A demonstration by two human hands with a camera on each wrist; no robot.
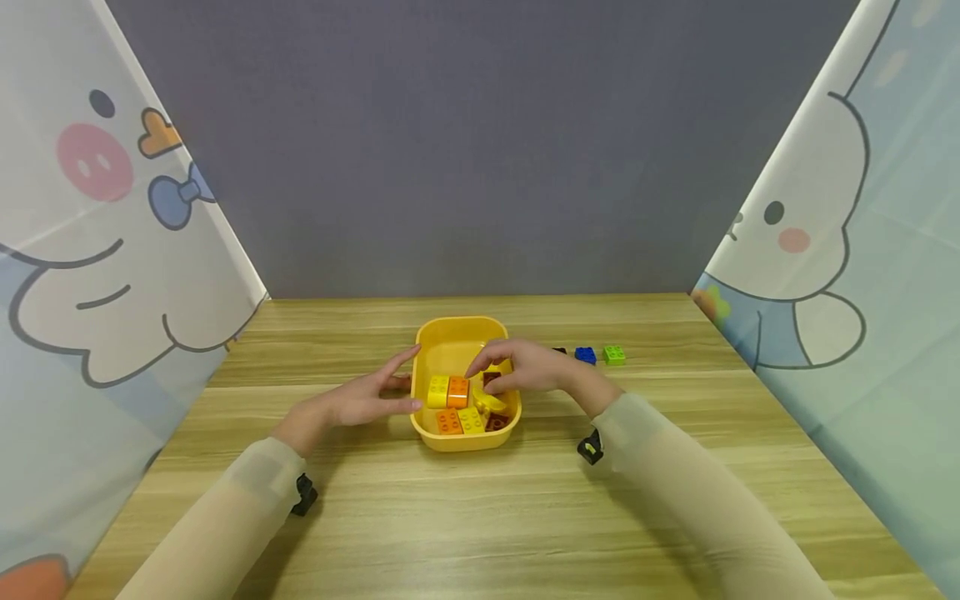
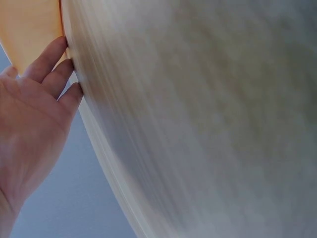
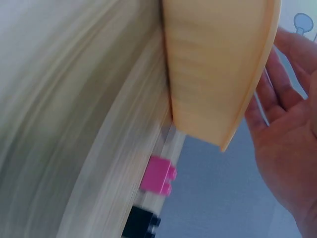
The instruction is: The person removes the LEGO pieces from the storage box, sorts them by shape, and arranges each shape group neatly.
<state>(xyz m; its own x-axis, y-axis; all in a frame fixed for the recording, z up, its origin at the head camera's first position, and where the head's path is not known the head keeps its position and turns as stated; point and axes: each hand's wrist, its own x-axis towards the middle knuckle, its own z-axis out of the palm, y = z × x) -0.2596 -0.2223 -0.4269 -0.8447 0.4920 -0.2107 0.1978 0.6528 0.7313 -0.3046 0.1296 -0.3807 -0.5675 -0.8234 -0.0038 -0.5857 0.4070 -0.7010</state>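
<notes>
A yellow plastic bin point(image 1: 450, 446) stands on the table with toy bricks inside. My left hand point(image 1: 367, 398) is at its left side, fingers loosely extended; the left wrist view shows the fingertips by the bin wall point(image 2: 29, 29). Over the bin's right rim reaches my right hand point(image 1: 528, 365), thumb and index finger apart above the contents. Below them lie a dark brown brick point(image 1: 492, 378) and a curved yellow piece point(image 1: 491, 403). Beside these are a yellow brick point(image 1: 438, 392) and orange bricks point(image 1: 458, 392). In the right wrist view the bin wall point(image 3: 218, 64) hides the right fingertips.
On the table right of the bin sit a blue brick point(image 1: 585, 356), a green brick point(image 1: 614, 356) and a black brick point(image 3: 138, 223). A pink brick point(image 3: 157, 175) shows in the right wrist view. A grey panel point(image 1: 480, 150) rises behind the wooden table point(image 1: 450, 533).
</notes>
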